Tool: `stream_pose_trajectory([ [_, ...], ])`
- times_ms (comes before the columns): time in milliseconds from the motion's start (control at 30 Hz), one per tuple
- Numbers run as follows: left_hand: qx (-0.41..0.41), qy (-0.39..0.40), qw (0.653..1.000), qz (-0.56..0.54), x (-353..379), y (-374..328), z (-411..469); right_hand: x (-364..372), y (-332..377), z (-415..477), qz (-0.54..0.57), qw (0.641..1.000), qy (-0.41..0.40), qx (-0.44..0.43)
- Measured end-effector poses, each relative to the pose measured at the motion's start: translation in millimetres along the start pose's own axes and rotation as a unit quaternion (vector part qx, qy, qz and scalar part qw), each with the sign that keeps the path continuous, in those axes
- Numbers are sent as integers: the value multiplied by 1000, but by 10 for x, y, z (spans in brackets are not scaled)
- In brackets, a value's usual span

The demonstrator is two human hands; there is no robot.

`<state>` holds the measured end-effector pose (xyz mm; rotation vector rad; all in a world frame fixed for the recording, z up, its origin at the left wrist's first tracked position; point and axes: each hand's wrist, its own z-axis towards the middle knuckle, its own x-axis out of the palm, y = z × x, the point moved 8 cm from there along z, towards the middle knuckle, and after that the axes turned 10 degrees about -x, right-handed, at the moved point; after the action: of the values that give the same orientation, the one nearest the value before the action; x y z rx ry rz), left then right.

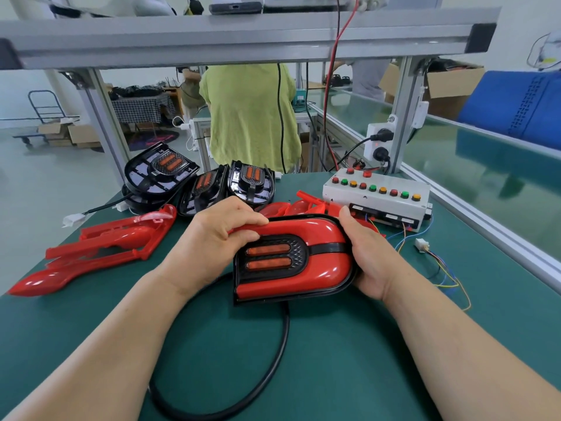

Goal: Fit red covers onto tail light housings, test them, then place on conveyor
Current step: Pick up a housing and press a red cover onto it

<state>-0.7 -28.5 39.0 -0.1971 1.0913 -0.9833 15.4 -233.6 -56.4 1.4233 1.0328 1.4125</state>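
1. we hold the glossy red plastic cover (321,235), seemingly seated on its black tail light housing (296,253), just above the green mat (334,360).
2. our left hand (218,238) curls over the top edge; our right hand (367,256) grips the rounded end.
3. left to do, we judge: the test at the white button box (376,192), the green conveyor belt (455,153), and the bare black housings (252,180).

One wide-angle camera, worn on the person's head, looks forward and down across the worktop (349,344). It sits close: both forearms run in from the bottom corners, and the left hand (212,241) and right hand (370,256) meet on the tail light (303,278) just below the frame's middle. The worktop's far edge lies about mid-height; above it a beam (243,34) crosses the top, and the conveyor (485,165) runs along the worktop's right edge.
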Motion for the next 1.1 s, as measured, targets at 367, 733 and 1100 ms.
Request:
stream_pose_trajectory([
  [367,-8,-20,1000,-11,72,107,32,102,41,-33,9,997,55,-52],
  [733,-238,3,912,-334,387,612,-3,67,46,-45,3,998,35,-47],
  [1100,-401,164,776,-459,603,745,-105,54,65,-60,2,999,26,-44],
])
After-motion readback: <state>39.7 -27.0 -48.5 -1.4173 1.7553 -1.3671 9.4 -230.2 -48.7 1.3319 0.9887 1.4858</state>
